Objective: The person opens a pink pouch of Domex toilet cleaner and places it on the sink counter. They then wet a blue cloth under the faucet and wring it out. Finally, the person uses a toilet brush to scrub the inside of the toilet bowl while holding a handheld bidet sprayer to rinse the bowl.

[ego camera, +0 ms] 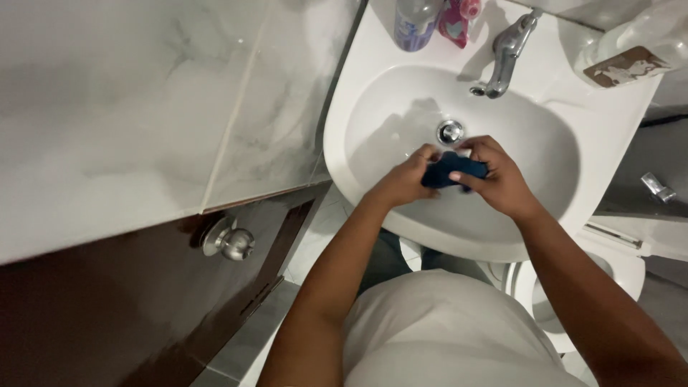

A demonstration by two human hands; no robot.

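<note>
A small dark blue cloth (446,172) is bunched over the bowl of a white sink (373,107). My left hand (407,177) grips its left end. My right hand (494,175) closes over its right end, fingers curled around the fabric. Both hands sit just in front of the metal drain (450,132). The chrome tap (507,51) stands behind the drain; no water is seen running from it.
A clear bottle (416,21) and a pink item (455,20) stand on the sink's back rim; another clear bottle (631,50) lies at the right. A dark door with a metal knob (229,241) is at the left, a white toilet (609,265) at the right.
</note>
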